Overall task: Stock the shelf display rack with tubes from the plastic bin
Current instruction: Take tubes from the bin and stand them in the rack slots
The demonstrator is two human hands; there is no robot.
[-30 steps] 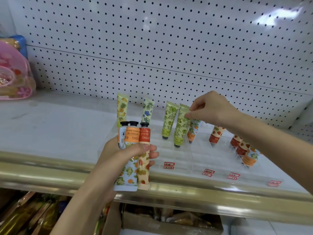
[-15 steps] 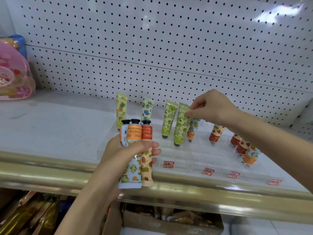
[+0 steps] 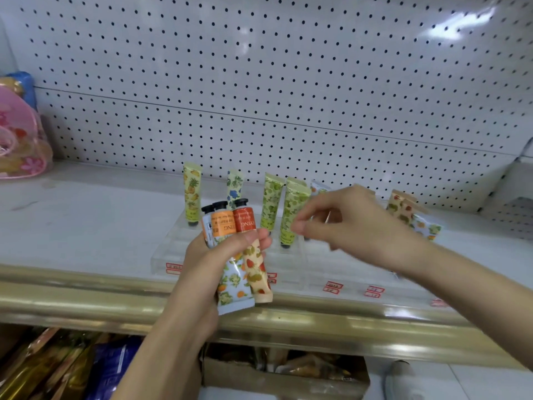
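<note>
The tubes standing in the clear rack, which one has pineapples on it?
The yellow tube at the far left end of the rack. Its neighbour shows blue flowers, the next two green leaves.

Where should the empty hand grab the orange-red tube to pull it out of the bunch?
Best guess: pinch the orange-red tube by its label just under the black cap, coming from above and the right. That end sticks up clear of the left hand, whose thumb clamps the middle, and it is the outermost tube, nearest the right hand.
</note>
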